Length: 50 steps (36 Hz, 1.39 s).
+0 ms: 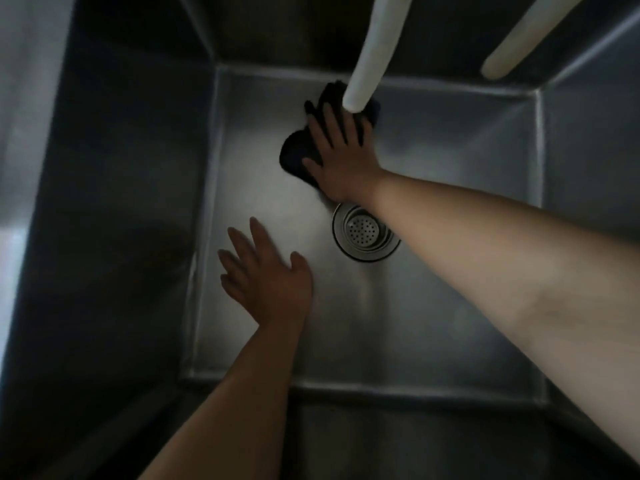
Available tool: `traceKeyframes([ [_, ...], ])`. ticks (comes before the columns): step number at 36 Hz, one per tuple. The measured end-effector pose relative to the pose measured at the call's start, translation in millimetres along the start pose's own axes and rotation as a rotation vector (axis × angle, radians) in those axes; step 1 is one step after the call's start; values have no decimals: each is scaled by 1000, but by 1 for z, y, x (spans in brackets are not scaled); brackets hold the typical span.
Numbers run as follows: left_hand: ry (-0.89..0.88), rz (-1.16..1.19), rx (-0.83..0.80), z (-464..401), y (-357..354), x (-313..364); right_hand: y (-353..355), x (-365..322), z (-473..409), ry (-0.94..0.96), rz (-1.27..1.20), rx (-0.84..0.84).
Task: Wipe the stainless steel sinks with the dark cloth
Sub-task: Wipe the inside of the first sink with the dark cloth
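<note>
I look straight down into a deep stainless steel sink (450, 168). A dark cloth (298, 152) lies crumpled on the sink floor near the back wall. My right hand (341, 157) presses flat on the cloth with straight, spread fingers, just behind the round strainer drain (363, 233). My left hand (266, 275) is lower left over the sink floor, fingers straight and spread, holding nothing; whether it touches the steel I cannot tell.
Two white faucet spouts hang over the sink: one (370, 53) ends just above the cloth and my right fingers, the other (519, 39) is at the upper right. Steep steel walls (114, 202) close in on all sides.
</note>
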<state>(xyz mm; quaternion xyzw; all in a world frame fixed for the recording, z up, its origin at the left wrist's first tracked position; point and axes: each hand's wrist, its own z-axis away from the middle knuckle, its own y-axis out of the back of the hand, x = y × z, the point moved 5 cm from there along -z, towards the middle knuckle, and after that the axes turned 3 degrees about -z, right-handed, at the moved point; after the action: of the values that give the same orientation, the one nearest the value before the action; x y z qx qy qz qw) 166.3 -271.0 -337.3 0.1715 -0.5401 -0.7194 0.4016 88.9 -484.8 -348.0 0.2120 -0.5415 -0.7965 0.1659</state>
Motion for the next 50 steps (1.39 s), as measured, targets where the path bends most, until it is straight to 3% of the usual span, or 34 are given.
traceKeyframes([
  [4, -44, -43, -12, -1, 0, 0, -12, -12, 28, 209, 84, -34],
  [8, -72, -80, -58, 0, -5, 0, -10, 29, 51, 395, 179, -101],
  [10, -73, -75, -84, 0, -7, -1, -6, 65, 60, 281, 150, -92],
  [15, -48, -74, -122, 0, -9, -1, -13, 156, 109, -289, -12, -43],
  [19, -46, -49, -138, 1, -9, 0, -37, 167, 174, -370, 7, -110],
  [22, -35, -32, -143, 1, -7, 0, -52, 140, 215, -248, 46, -174],
  [27, -22, -13, -164, -1, -7, -2, -63, 77, 237, 115, 107, -211],
  [35, 74, 243, 21, -1, 5, 0, -55, -24, 178, 364, 66, -101],
  [39, 121, 412, 123, -15, 26, 9, -62, -86, 177, 495, 83, -141],
  [44, 27, 352, 56, -21, 41, 15, -68, -107, 208, 692, 130, -254],
  [46, -19, 223, -7, -17, 42, 13, -62, -91, 219, 591, 115, -288],
  [50, -133, -41, -132, -4, 45, 7, -37, -26, 252, 141, -11, -391],
])
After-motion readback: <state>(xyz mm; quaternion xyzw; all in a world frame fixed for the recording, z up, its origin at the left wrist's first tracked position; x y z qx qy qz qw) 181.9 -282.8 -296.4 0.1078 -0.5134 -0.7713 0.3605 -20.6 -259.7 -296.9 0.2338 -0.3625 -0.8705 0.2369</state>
